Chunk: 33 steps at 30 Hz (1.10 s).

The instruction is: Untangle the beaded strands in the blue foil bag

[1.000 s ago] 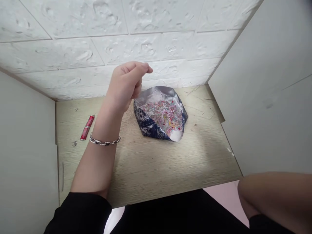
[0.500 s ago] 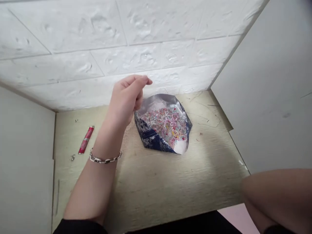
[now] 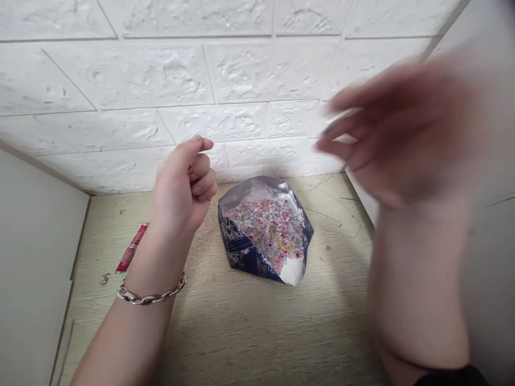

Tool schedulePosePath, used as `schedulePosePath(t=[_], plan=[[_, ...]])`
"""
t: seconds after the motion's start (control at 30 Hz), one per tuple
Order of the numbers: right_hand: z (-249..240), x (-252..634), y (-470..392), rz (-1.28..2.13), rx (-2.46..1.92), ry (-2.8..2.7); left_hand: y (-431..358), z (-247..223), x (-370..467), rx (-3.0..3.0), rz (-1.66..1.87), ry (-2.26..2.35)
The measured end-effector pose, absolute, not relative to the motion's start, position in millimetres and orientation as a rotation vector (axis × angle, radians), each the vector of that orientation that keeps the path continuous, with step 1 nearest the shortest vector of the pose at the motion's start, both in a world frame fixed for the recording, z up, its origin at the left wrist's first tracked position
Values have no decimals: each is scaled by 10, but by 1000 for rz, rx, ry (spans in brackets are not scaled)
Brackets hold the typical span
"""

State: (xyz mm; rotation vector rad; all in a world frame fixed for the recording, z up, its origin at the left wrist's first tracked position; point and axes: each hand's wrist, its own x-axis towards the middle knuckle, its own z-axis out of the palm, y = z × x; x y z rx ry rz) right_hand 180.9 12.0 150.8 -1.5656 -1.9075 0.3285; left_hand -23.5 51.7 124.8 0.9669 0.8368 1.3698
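Small pink, white, red and yellow beads (image 3: 269,225) fill a blue and silver foil pouch (image 3: 245,252), its top spread wide. My left hand (image 3: 185,179) is raised just left of the pouch, apart from it. Its thumb and index finger are pinched together and the other fingers are curled in; anything between them is too small to make out. On that wrist sits a silver chain bracelet (image 3: 151,298). My right hand (image 3: 402,128) hangs in the air at the upper right, smeared by motion, so its grip is unclear.
A narrow red packet (image 3: 132,249) lies left of my left wrist, with small metal bits (image 3: 104,279) near it. Thin threads (image 3: 338,217) lie on the wooden board (image 3: 257,332). A white brick-patterned wall (image 3: 241,69) stands behind, with pale panels at both sides.
My right hand has swung up into view from the lower right. My left hand has shifted left and slightly down in view, still pinched. The camera view has tilted slightly upward.
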Motion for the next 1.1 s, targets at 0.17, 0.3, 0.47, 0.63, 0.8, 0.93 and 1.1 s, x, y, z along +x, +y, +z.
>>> schedulePosePath(t=[0.17, 0.3, 0.47, 0.63, 0.8, 0.93, 1.1], plan=[[868, 1414, 523, 566, -1447, -2217, 470, 1420, -349, 720, 1309, 667], [454, 1242, 662, 640, -1603, -2446, 436, 1479, -452, 587, 1256, 499], [504, 1273, 601, 821, -1670, -2623, 421, 1491, -486, 598, 1276, 481], [713, 1348, 539, 1100, -1765, -2816, 427, 1490, -444, 617, 1301, 533], [708, 1386, 500, 1375, -2065, -2636, 416, 1494, -409, 645, 1296, 564], [642, 1369, 496, 1054, -2084, -2488, 399, 1510, -401, 658, 1280, 587], [524, 1219, 518, 557, -1979, -2381, 412, 1520, -431, 678, 1275, 590]])
